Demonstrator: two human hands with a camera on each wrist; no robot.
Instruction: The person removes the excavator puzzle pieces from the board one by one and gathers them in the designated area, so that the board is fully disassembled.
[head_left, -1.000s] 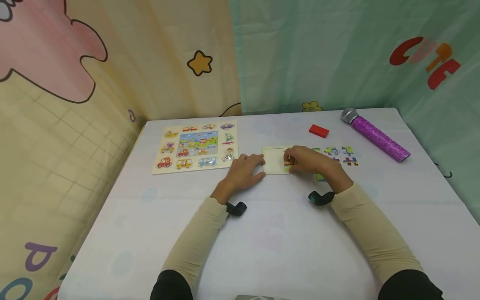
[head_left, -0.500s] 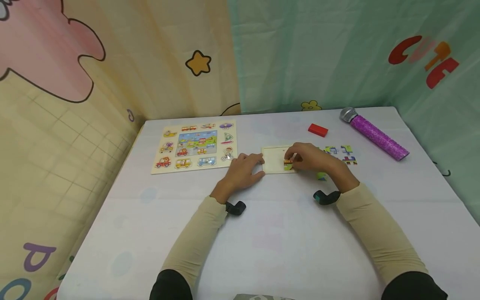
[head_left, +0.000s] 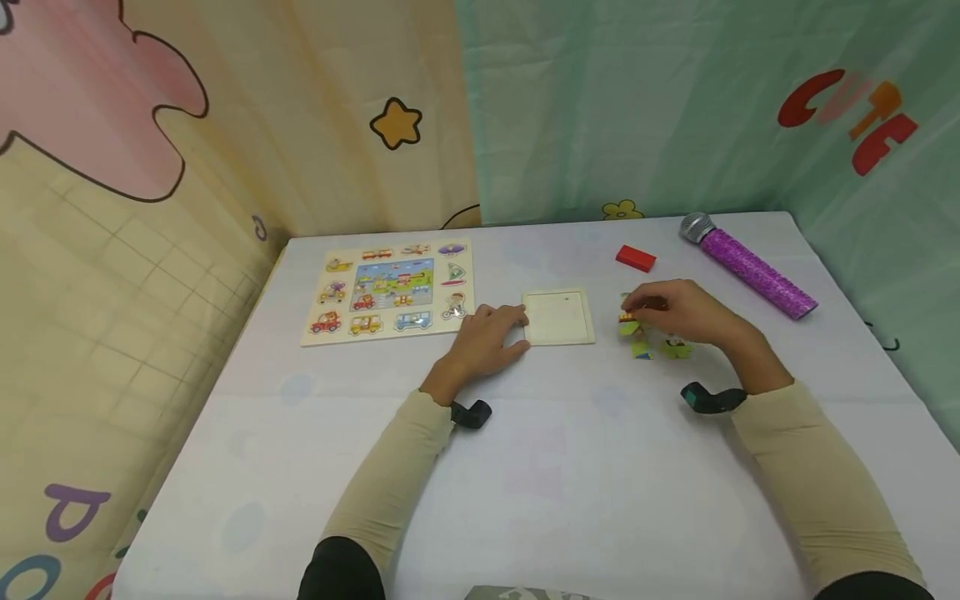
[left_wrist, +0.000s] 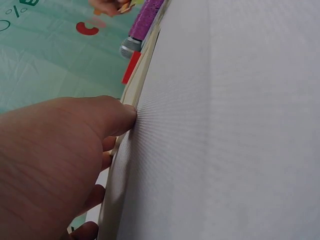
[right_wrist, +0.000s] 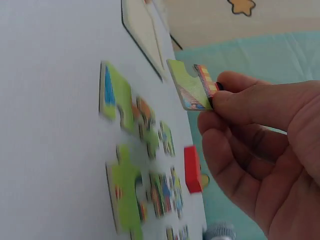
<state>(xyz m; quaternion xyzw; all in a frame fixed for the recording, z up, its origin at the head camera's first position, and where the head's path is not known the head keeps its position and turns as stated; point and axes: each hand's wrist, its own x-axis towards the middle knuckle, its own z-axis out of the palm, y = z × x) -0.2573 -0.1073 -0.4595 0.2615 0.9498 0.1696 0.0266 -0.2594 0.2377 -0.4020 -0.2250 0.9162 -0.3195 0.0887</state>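
Note:
My right hand [head_left: 686,312] pinches a puzzle piece [right_wrist: 190,87] between thumb and fingers, raised above the loose pieces. That piece is green with a red and yellow striped part. Beneath it, several loose puzzle pieces [head_left: 677,348] lie on the white table, partly hidden by the hand in the head view. My left hand [head_left: 483,343] rests at the left side of a small cream puzzle tray [head_left: 558,317], its thumb [left_wrist: 122,117] and fingertips touching the rim. The tray bed shows no pieces in it.
Left of the tray lies a vehicle picture board [head_left: 318,335]. A red block [head_left: 636,258] sits behind the loose pieces. At the back right is a purple glitter microphone [head_left: 757,271]. Printed curtains [head_left: 630,108] hang behind the table.
My right hand has lifted the striped puzzle piece from the tray and carried it right, over the loose pieces. My left hand has stayed at the tray's edge.

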